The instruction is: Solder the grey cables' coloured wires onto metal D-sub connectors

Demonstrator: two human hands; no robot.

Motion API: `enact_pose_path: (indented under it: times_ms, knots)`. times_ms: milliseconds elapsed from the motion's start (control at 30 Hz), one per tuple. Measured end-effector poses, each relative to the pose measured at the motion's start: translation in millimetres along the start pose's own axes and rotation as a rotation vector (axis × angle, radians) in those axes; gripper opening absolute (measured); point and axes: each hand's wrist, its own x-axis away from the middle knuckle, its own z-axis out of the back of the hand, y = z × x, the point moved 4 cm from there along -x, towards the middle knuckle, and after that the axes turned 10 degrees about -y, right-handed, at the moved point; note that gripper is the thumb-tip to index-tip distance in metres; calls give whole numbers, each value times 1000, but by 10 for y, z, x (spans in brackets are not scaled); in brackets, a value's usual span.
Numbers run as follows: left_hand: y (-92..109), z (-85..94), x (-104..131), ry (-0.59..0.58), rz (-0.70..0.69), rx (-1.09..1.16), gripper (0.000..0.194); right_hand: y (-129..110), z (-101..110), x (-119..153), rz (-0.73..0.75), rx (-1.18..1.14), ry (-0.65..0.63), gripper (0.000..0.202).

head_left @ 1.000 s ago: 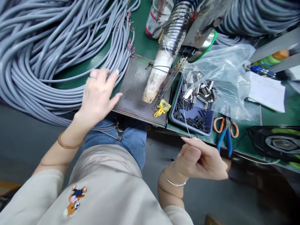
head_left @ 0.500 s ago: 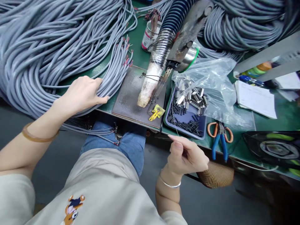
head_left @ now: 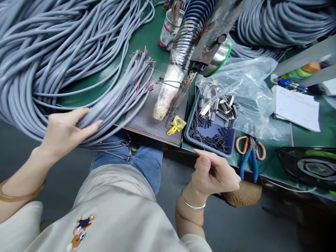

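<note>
My left hand (head_left: pixel 68 129) is closed around a bundle of grey cables (head_left: pixel 112 101) at the table's front edge. The bundle's stripped ends, with red and dark wire tips, point toward the brown board (head_left: pixel 143 122). My right hand (head_left: pixel 214 171) is pinched on a thin solder wire (head_left: pixel 198 131), below the front edge of the blue tray (head_left: pixel 231 147). That wire runs up toward the green-rimmed spool (head_left: pixel 219 61). A soldering iron (head_left: pixel 187 84) is fixed beside the white-tipped hose (head_left: pixel 168 94), pointing down over the board. A yellow clip (head_left: pixel 176 125) lies on the board.
Metal connectors (head_left: pixel 220 106) and short black pieces (head_left: pixel 212 141) fill the tray, partly under a plastic bag (head_left: pixel 257 94). Blue-handled pliers (head_left: pixel 249 157), a notepad (head_left: pixel 296 106) and a black fan-like object (head_left: pixel 309 168) are at right. More coiled cable (head_left: pixel 286 24) lies behind.
My left hand has moved left and slightly down, bending the cable bundle with it, so its ends spread apart over the board. My right hand keeps its pinch, with the view shifted slightly.
</note>
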Motion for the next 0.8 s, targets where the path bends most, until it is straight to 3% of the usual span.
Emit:
enact_pose_path:
  times_ms: [67,100,133,233,267,400,533,600,633,700,800]
  knots:
    - [-24,104,-55,181,175,57,40,19,14,16,-9,1,2,18]
    - [-25,122,-89,203,229,90,39,29,24,27,-15,5,3,18]
    - [-18,115,-128,179,258,106,38,38,34,39,-19,11,5,18]
    - [67,-37,-224,-111,203,6,37,58,62,67,-29,34,10,19]
    - [111,-60,-229,-108,164,-38,38,60,65,68,-32,37,9,20]
    - [378,-55,-192,156,95,-36,35,16,30,12,-27,17,-4,20]
    - [841,-312,-359,-128,-75,-5,27,-103,-18,-71,13,20,-8,22]
    - [986,-478,-490,-281,-66,-35,23,-155,-9,-79,46,17,6,22]
    - [1010,-534,-551,-291,-22,-29,22,-169,5,-73,60,19,14,22]
    - [990,-597,-630,-210,51,69,21,-165,46,-47,69,42,20,23]
    - [801,-596,-578,28,181,446,9,-89,121,-10,44,104,9,23]
